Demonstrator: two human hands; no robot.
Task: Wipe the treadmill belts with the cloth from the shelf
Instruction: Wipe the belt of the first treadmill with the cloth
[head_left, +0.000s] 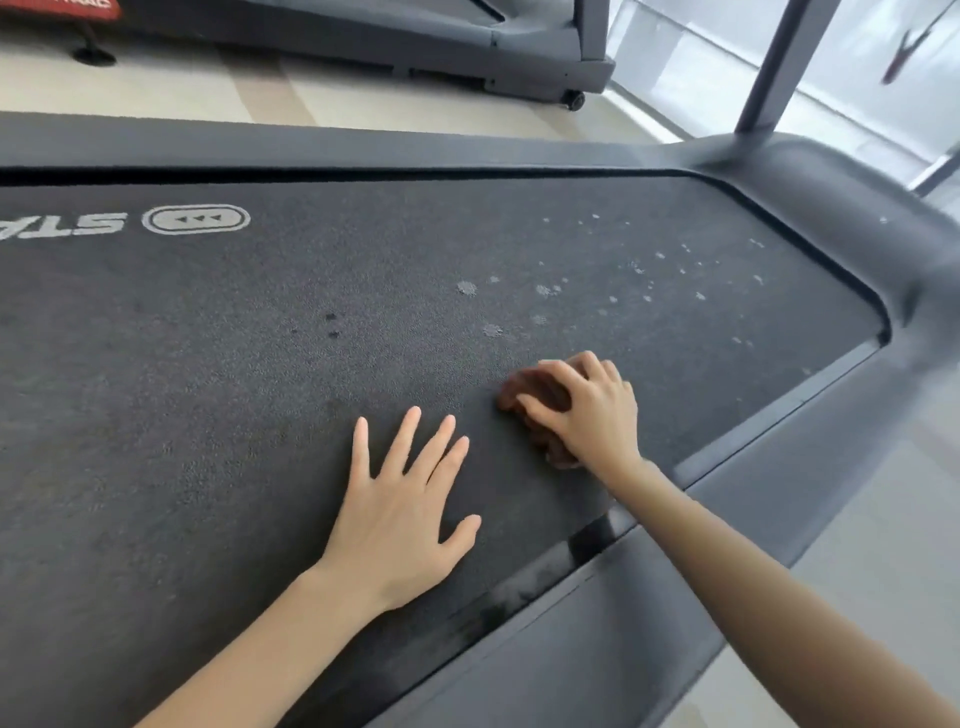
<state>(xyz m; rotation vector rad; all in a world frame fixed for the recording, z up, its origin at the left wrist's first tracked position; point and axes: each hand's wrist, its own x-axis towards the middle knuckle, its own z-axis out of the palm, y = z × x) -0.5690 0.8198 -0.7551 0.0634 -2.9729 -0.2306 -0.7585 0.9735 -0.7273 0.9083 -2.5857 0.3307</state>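
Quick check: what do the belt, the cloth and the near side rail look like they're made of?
Belt: probably rubber or PVC, matte black, with a fine pebbled grain and pale spots sitting on top.
Cloth: soft brown fabric, perhaps microfibre. It bunches in folds under the right hand.
Side rail: likely moulded plastic, smooth matte grey with a dusty smear. It could be coated metal.
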